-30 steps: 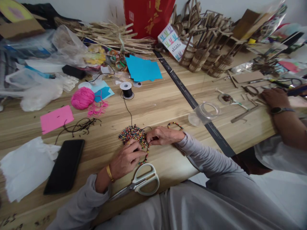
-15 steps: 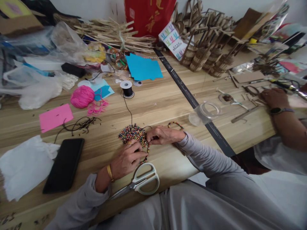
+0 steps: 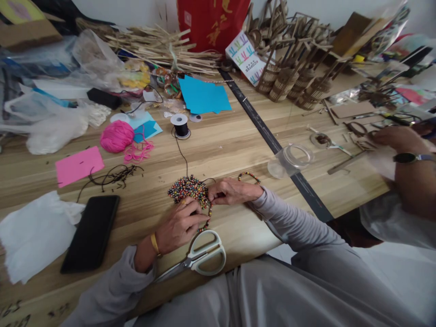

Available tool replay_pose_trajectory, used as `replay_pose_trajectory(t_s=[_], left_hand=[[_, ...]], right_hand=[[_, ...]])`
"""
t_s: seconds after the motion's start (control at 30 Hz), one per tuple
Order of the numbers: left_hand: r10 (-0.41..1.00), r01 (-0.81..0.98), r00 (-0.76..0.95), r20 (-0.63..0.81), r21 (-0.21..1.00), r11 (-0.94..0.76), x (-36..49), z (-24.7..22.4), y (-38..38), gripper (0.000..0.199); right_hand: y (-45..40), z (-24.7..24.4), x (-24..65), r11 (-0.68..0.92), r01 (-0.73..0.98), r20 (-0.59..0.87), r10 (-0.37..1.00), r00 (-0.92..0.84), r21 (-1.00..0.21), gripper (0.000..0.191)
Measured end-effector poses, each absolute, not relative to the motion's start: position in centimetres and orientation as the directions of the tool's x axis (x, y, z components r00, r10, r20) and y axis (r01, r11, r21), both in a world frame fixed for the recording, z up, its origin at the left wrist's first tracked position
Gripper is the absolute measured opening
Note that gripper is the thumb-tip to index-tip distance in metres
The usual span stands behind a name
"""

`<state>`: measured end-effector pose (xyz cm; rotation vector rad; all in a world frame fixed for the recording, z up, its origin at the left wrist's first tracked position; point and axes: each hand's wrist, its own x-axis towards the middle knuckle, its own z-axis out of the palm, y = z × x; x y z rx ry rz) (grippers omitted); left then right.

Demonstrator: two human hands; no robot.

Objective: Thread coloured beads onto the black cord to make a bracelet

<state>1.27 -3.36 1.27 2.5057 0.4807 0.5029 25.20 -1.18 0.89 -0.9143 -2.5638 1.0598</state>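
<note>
A string of small coloured beads (image 3: 205, 226) curves down from between my hands. My right hand (image 3: 230, 190) pinches its upper end, where thin black cord runs into the fingers; the exact grip is hidden. My left hand (image 3: 180, 223), palm down with curled fingers, has its fingertips on the string lower down. Just beyond them lies a pile of loose multicoloured beads (image 3: 185, 187). The black cord leads back from the pile to a spool (image 3: 180, 126). White-handled scissors (image 3: 207, 252) rest at the table edge, close to my left hand.
A finished-looking bead loop (image 3: 249, 176) lies behind my right wrist. Leftward are a black phone (image 3: 91, 234), black cord scraps (image 3: 116, 177) and pink yarn (image 3: 117, 136). A clear plastic cup (image 3: 289, 161) stands to the right. A co-worker's hand (image 3: 397, 138) is at far right.
My hands and the bead string hold nearly the same position. At the far right, the co-worker's hand and watch have shifted, with the hand blurred.
</note>
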Motion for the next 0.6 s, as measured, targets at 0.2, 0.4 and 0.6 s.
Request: replay_pose_trajectory(t_s=[0.2, 0.4, 0.6], left_hand=[[0.407, 0.214, 0.881, 0.242, 0.565, -0.797, 1.16, 1.69, -3.23, 0.031], [0.395, 0.202, 0.890, 0.227, 0.581, -0.789, 0.97, 1.46, -3.25, 0.030], [0.396, 0.212, 0.894, 0.209, 0.581, -0.786, 0.97, 1.36, -3.33, 0.030]], right_hand=[[-1.18, 0.85, 25.18, 0.539, 0.467, -0.033, 0.630, -0.776, -0.701, 0.008], [-1.20, 0.79, 25.29, 0.537, 0.454, -0.017, 0.632, -0.775, -0.711, 0.008], [-1.28, 0.97, 25.24, 0.544, 0.454, -0.004, 0.637, -0.771, -0.706, 0.006]])
